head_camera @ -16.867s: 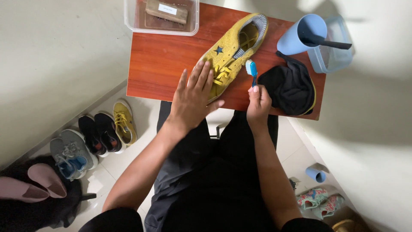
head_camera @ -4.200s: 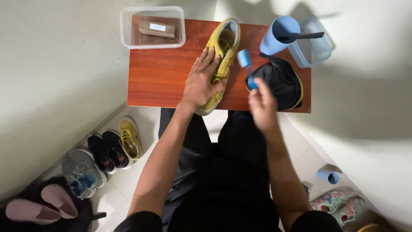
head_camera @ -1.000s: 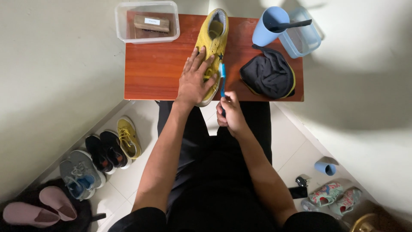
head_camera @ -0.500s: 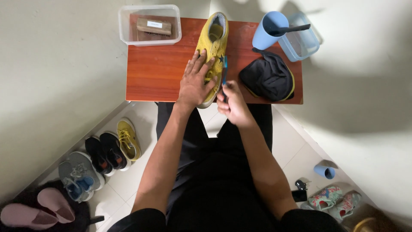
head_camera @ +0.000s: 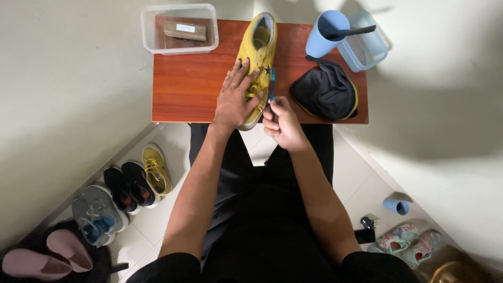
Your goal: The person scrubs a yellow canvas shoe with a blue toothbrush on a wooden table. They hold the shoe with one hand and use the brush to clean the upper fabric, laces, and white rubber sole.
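A yellow sneaker (head_camera: 259, 44) lies lengthwise on a small red-brown wooden table (head_camera: 188, 86). My left hand (head_camera: 237, 97) presses flat on the shoe's front half, fingers spread. My right hand (head_camera: 283, 123) sits just right of the shoe, closed around a blue toothbrush (head_camera: 272, 84) whose head touches the shoe's side near a dark star mark. A black cloth (head_camera: 326, 91) lies on the table to the right of the brush.
A clear plastic box (head_camera: 179, 29) with a wooden brush sits at the table's far left. A blue cup (head_camera: 324, 32) with a dark handle in it and a clear blue tub (head_camera: 364, 47) stand far right. Several shoes (head_camera: 131, 186) line the floor left; more shoes (head_camera: 411, 241) and a small blue cup (head_camera: 395, 205) lie right.
The right hand brought the toothbrush from above the black cloth to the shoe's right side and keeps it there. The left hand stays pressed on the shoe.
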